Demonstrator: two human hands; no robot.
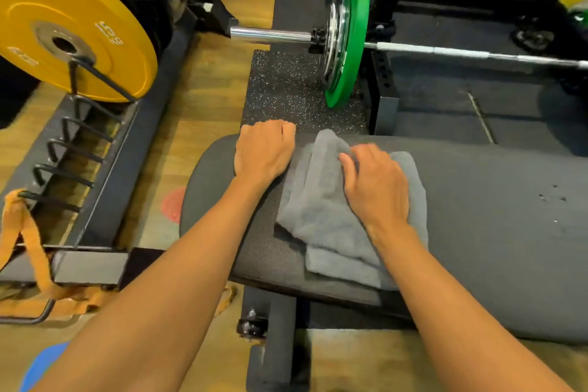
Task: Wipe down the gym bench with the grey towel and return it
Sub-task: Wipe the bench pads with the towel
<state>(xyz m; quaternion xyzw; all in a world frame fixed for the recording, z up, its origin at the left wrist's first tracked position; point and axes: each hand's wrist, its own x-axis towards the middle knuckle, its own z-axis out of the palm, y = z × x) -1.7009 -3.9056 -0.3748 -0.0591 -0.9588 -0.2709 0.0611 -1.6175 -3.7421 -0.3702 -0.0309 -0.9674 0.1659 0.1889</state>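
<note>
A grey towel (321, 210) lies loosely folded on the left end of the dark padded gym bench (483, 219). My right hand (375, 181) rests on top of the towel, its fingers bent down into the cloth. My left hand (264, 149) sits on the bench's far edge just left of the towel, with its fingers curled over that edge and hidden behind it.
A barbell (270, 35) with a green plate (350, 32) crosses beyond the bench over a speckled rubber mat (286, 95). At the left stands a plate rack (82, 149) with a yellow plate (70, 16). An orange strap (31, 248) hangs on the rack's frame.
</note>
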